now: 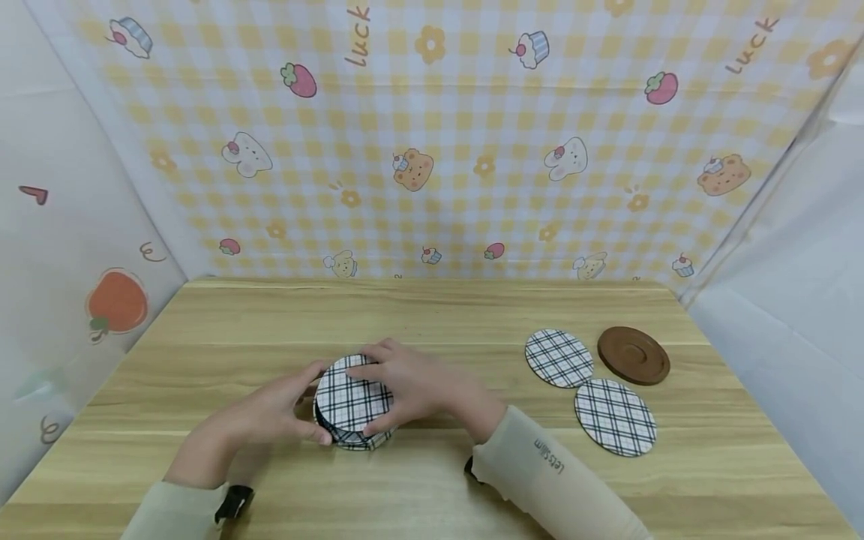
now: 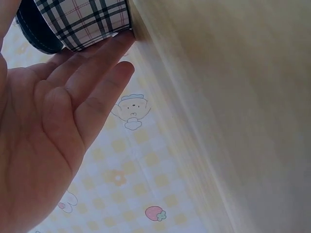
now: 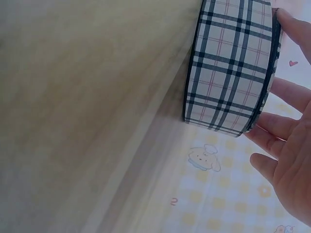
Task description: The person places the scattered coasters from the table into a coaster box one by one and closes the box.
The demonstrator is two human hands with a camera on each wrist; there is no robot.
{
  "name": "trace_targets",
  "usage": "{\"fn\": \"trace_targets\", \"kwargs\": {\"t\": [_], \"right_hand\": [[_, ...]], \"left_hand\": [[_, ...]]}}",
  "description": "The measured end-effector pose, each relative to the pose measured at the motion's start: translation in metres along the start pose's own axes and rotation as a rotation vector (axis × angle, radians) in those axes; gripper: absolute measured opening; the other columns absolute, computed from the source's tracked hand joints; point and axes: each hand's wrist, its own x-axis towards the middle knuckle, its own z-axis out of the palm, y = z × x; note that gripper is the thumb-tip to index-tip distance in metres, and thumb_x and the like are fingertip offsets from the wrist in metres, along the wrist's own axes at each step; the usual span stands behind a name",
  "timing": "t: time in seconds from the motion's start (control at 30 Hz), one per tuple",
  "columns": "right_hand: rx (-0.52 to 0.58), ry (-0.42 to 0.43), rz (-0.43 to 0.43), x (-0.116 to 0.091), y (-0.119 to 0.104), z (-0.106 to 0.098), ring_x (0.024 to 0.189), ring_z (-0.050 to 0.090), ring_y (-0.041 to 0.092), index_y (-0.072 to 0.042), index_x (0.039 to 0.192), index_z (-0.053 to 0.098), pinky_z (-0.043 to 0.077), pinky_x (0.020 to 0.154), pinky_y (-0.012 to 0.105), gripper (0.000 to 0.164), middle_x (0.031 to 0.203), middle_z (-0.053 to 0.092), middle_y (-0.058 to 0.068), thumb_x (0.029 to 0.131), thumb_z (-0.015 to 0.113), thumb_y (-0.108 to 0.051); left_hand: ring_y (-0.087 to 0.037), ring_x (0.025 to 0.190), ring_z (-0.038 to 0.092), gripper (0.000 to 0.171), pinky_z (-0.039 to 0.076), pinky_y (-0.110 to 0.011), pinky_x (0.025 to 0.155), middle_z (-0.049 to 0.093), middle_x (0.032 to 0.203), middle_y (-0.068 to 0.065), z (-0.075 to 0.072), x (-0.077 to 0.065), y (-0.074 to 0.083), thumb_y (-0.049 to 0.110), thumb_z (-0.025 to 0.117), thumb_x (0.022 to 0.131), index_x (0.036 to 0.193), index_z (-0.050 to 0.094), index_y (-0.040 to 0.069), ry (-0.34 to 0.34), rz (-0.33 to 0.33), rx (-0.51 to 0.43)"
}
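Note:
A round plaid holder [image 3: 228, 68] with dark trim stands on the table, left of the middle in the head view. On its top lies a round plaid coaster [image 1: 344, 397], slightly tilted; the left wrist view shows its dark stitched underside [image 2: 41, 34] jutting out past the rim. My left hand [image 1: 270, 412] spans the holder's left side, thumb in front and fingers behind. From the right, my right hand [image 1: 421, 386] grips the coaster, its thumb at the near edge and fingers over the far edge. Whatever is inside the holder is hidden.
Two plaid coasters [image 1: 559, 358] [image 1: 616, 417] lie flat on the wooden table [image 1: 405, 315] at the right. Beside them is a brown round wooden disc [image 1: 633, 355]. A patterned yellow checked cloth [image 1: 459, 112] hangs behind the table, with pale sheets at both sides.

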Motion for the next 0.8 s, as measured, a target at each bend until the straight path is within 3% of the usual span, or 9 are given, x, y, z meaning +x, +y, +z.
{"fn": "trace_targets", "kwargs": {"t": [0.63,0.8], "right_hand": [[-0.05,-0.011,-0.032,0.0058,-0.0019,0.0041,0.135,0.045,0.022,-0.021,0.147,0.05,0.045,0.113,0.033,0.083,0.156,0.041,0.009,0.078,0.077,-0.059],[-0.038,-0.017,-0.03,0.0049,-0.0005,0.0036,0.14,0.042,0.024,-0.021,0.147,0.05,0.042,0.116,0.036,0.083,0.158,0.039,0.01,0.078,0.077,-0.058]], "left_hand": [[-0.057,0.129,0.047,0.099,0.045,-0.066,0.103,0.045,0.148,-0.026,-0.0007,0.0006,-0.0001,0.037,0.084,0.076,0.152,0.028,0.008,-0.016,-0.038,-0.033],[-0.057,0.128,0.047,0.098,0.045,-0.066,0.102,0.045,0.148,-0.027,-0.0011,0.0014,-0.0016,0.035,0.084,0.076,0.152,0.028,0.006,-0.022,-0.015,-0.042]]}}
